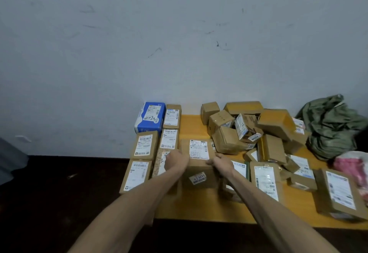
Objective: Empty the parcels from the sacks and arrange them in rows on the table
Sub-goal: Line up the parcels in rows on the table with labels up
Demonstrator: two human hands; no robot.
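Observation:
A large brown cardboard parcel with a white label on top stands on the yellow table. My left hand grips its left side and my right hand grips its right front edge. To the left, several labelled brown parcels and a blue-and-white parcel lie in rows. An untidy heap of brown parcels sits at the back right of the table. A crumpled green sack lies at the far right.
More flat parcels and a large one lie along the front right. A pink-and-white bag rests below the green sack. The grey wall stands right behind the table. Dark floor lies to the left and in front.

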